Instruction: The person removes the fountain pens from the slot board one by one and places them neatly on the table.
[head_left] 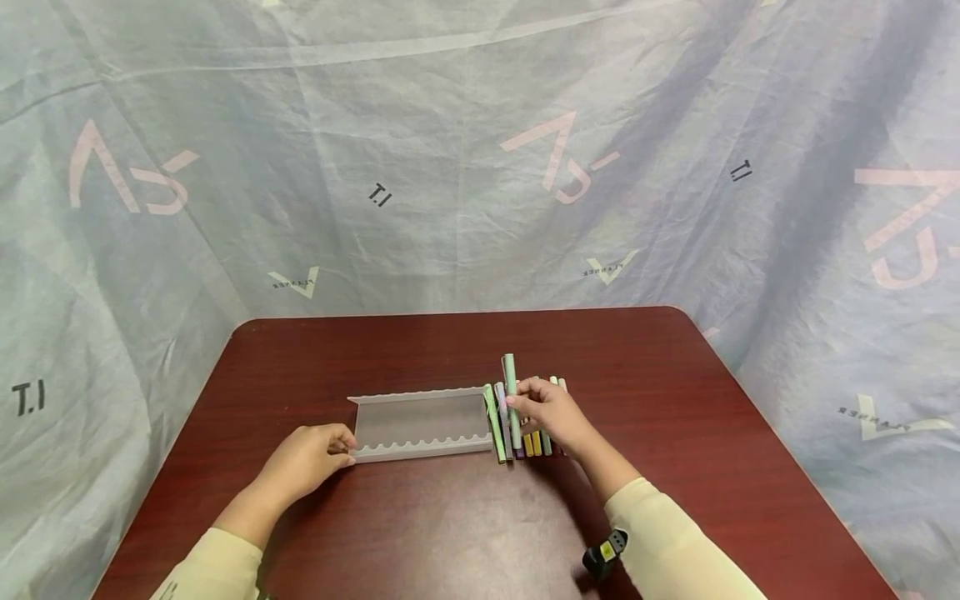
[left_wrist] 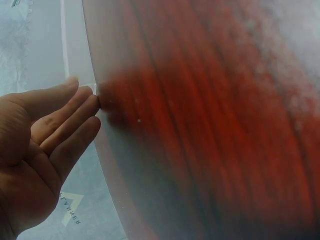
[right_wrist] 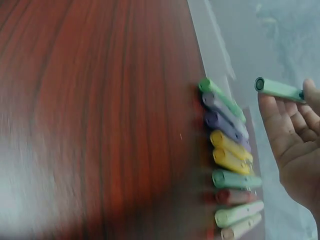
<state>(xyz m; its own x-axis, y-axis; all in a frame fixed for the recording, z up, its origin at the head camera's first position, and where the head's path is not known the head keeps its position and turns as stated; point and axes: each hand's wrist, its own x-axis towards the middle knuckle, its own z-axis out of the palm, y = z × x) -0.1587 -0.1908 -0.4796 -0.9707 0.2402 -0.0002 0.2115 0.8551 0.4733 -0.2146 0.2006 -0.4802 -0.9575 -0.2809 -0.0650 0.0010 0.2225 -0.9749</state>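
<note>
A pale green highlighter pen, its cap clip visible, is gripped by my right hand between thumb and fingers. The right wrist view shows its round end above the other pens. Below lies a row of capped pens: a bright green pen, a lilac pen, a purple pen and several more. To the left is a shallow pale tray with a notched, scalloped edge. My left hand pinches its near left corner with thumb and fingertips.
The dark red wooden table has rounded far corners. A grey printed sheet hangs behind and around it. On the right wrist sits a black strap device. The bright green pen lies against the tray's right end.
</note>
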